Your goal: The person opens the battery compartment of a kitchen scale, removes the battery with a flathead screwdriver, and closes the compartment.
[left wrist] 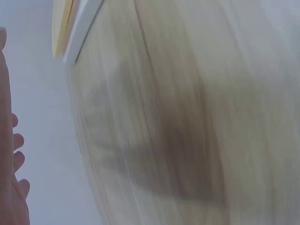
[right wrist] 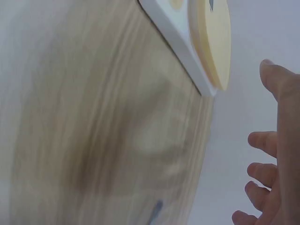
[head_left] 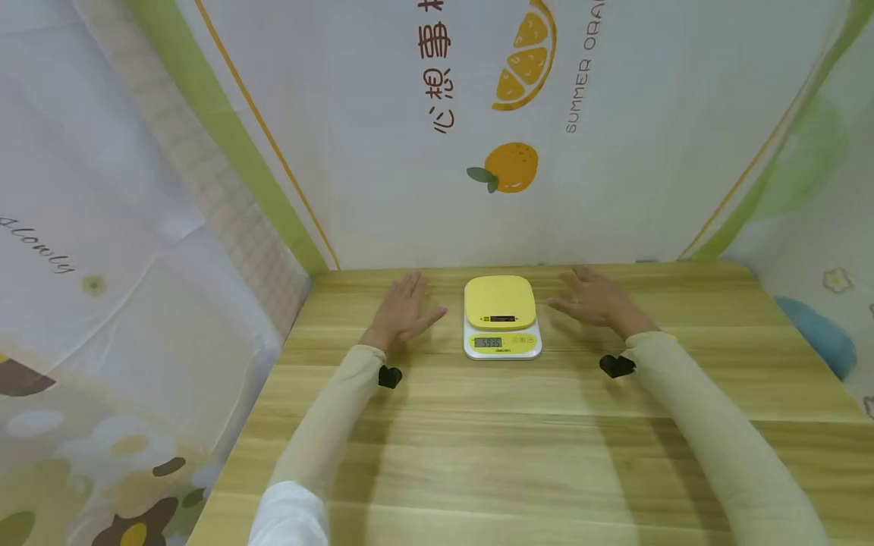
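Observation:
A yellow and white digital kitchen scale (head_left: 500,303) sits near the back edge of the wooden table, its small screen lit with digits. On its left is my left hand (head_left: 403,307), fingers extended and thumb spread towards the scale without touching it. My right hand (head_left: 592,297) is on the other side, fingers spread, thumb pointing at the scale and also apart from it. Neither hand holds anything. In the left wrist view part of the scale (left wrist: 79,33) shows at the top; the right wrist view shows its side (right wrist: 187,42) beside my right thumb (right wrist: 276,77).
The wooden table (head_left: 478,440) meets a white printed cloth (head_left: 382,189) at the back, and more patterned cloth (head_left: 102,303) hangs on the left. A black heart-shaped piece (head_left: 390,377) is at my left wrist, another (head_left: 617,366) at my right. A small dark thin object (right wrist: 156,211) shows low in the right wrist view.

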`<state>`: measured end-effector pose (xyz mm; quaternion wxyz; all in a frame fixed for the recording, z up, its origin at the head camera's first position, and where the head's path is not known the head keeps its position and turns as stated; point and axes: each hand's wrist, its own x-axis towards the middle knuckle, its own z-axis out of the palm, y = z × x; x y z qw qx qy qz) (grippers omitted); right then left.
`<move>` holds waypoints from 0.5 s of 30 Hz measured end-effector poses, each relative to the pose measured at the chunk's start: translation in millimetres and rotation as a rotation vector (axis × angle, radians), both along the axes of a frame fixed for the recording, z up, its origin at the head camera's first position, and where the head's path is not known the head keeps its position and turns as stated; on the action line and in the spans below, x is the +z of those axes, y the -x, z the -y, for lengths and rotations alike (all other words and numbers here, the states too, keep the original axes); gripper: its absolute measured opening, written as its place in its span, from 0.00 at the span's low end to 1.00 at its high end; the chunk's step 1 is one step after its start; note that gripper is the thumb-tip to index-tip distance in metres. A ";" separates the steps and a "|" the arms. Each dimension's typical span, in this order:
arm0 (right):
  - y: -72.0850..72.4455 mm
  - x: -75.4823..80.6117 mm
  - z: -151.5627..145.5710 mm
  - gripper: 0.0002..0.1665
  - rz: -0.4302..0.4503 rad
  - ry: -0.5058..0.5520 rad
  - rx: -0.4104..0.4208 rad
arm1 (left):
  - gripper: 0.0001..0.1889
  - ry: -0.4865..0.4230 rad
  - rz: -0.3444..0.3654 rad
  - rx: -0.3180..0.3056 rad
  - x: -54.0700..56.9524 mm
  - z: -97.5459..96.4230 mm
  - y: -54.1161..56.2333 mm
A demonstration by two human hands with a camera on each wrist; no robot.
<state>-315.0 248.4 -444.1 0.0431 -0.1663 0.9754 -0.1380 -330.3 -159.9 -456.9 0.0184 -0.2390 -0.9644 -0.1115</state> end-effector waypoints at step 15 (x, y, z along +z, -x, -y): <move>-6.2 -33.6 39.0 0.37 -0.038 0.074 0.024 | 0.37 -0.160 0.016 0.039 -30.7 -38.1 -12.5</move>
